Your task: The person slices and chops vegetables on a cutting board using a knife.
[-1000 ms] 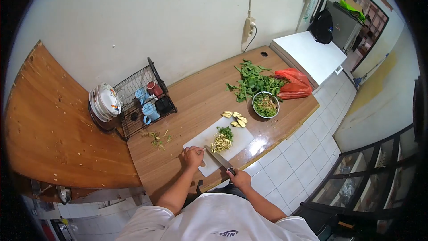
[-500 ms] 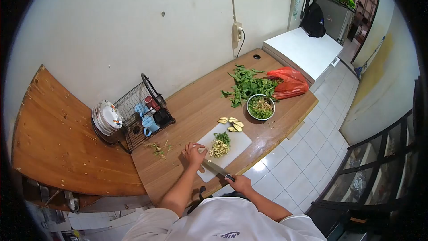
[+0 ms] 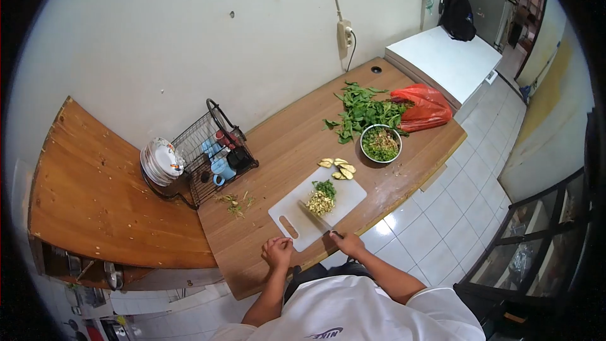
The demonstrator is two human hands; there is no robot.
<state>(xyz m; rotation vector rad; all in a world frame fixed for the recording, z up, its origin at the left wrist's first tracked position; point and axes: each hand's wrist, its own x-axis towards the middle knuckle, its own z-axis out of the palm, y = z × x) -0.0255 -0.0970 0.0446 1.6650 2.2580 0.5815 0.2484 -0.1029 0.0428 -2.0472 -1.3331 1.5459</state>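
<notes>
My right hand [image 3: 351, 244] is wrapped round the dark handle of a knife [image 3: 315, 218]. Its blade lies against a heap of pale chopped pieces [image 3: 320, 203] on the white cutting board [image 3: 344, 203]. Chopped green leaves [image 3: 324, 187] sit at the far side of that heap. By the board's near left corner, my left hand [image 3: 277, 252] rests on the table edge with its fingers curled; a small pale spot shows at the fingertips, too small to name. Sliced eggplant pieces [image 3: 341, 169] lie at the board's far edge.
A bowl of chopped greens [image 3: 380, 144] stands beyond the board, near loose leafy greens [image 3: 366, 110] and a red plastic bag [image 3: 426, 108]. To the left are a wire rack [image 3: 211, 142] with cups, stacked plates [image 3: 163, 161] and plant scraps [image 3: 235, 204].
My left hand has drawn back from the board towards me. The knife has swung to the chopped heap, its blade now against it. The camera view has shifted slightly.
</notes>
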